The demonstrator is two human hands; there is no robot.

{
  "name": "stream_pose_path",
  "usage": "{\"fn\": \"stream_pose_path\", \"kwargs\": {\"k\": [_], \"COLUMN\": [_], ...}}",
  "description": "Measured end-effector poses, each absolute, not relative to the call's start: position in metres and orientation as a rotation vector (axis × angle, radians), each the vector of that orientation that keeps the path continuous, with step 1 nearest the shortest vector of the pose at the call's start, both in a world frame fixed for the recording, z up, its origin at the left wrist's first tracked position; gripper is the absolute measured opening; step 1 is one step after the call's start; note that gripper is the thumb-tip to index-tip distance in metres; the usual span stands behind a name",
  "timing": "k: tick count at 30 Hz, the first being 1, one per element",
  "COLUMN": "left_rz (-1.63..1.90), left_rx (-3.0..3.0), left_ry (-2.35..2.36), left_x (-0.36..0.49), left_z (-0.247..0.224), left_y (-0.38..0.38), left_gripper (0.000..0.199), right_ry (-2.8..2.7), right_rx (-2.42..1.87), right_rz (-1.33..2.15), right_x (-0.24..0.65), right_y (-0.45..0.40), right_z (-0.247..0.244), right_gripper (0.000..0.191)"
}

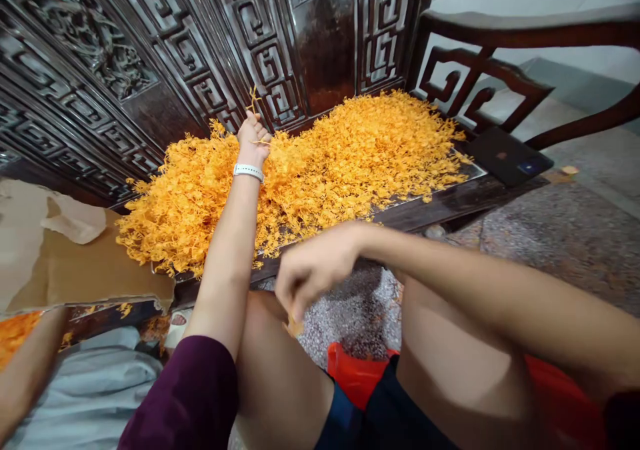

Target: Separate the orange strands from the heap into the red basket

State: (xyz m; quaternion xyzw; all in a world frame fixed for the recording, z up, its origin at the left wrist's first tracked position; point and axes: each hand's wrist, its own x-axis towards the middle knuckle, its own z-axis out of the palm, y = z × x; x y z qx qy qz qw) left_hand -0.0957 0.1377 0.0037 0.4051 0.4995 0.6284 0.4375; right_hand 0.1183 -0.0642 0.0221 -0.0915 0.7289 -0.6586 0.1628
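Note:
A long heap of yellow-orange branching plastic pieces point(380, 150) covers the seat of a dark carved wooden bench. Above its back edge, my left hand point(253, 135) is closed in a fist around a thin yellow-orange branching sprig point(254, 97), whose tip sticks up past the fingers. My right hand point(320, 267) hangs over my knee in front of the bench, somewhat smeared by motion. Its fingertips pinch a small orange piece point(295, 328), too blurred for its kind to show.
The bench's carved back point(325, 50) rises behind the heap. A dark phone or tablet point(510, 155) lies at the bench's right end, by the armrest point(530, 33). Cardboard point(95, 270) stands at left, near another person's arm point(35, 370). Something red point(355, 370) is between my legs.

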Motion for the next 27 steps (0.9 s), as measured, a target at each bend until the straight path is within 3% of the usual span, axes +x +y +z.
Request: {"fn": "stream_pose_path", "kwargs": {"k": [2, 4, 6, 9, 12, 15, 17, 22, 27], "left_rz": [1.588, 1.617, 1.619, 1.607, 1.635, 1.686, 1.689, 1.379, 0.944], "left_rx": [0.946, 0.875, 0.808, 0.696, 0.681, 0.733, 0.778, 1.234, 1.747], "left_ry": [1.249, 1.217, 1.192, 1.178, 1.116, 1.106, 1.136, 1.265, 1.322], "left_x": [-0.106, -0.111, -0.112, -0.106, -0.092, -0.07, -0.054, -0.035, -0.045], "left_z": [0.002, 0.002, 0.006, 0.018, 0.025, 0.02, 0.013, 0.005, 0.017], "left_y": [0.135, 0.13, 0.125, 0.119, 0.121, 0.129, 0.133, 0.136, 0.113], "left_gripper": [0.051, 0.05, 0.048, 0.045, 0.044, 0.045, 0.045, 0.054, 0.071], "right_ry": [1.867, 1.897, 2.032, 1.878, 1.742, 2.123, 2.278, 2.191, 2.046], "right_rx": [-0.378, -0.315, -0.039, 0.724, 1.341, 1.603, 1.659, 1.608, 1.883], "right_rz": [-1.74, -1.954, -2.54, -3.369, -3.217, -2.815, -2.725, -3.009, -3.219], "right_x": [0.118, 0.122, 0.128, 0.132, 0.125, 0.116, 0.113, 0.12, 0.141], "right_y": [-0.078, -0.071, -0.047, -0.01, 0.006, 0.006, 0.006, 0.023, 0.042], "right_z": [0.027, 0.029, 0.028, 0.017, -0.003, -0.017, -0.019, -0.01, -0.011], "right_gripper": [0.024, 0.026, 0.029, 0.027, 0.021, 0.025, 0.031, 0.022, 0.02]}}
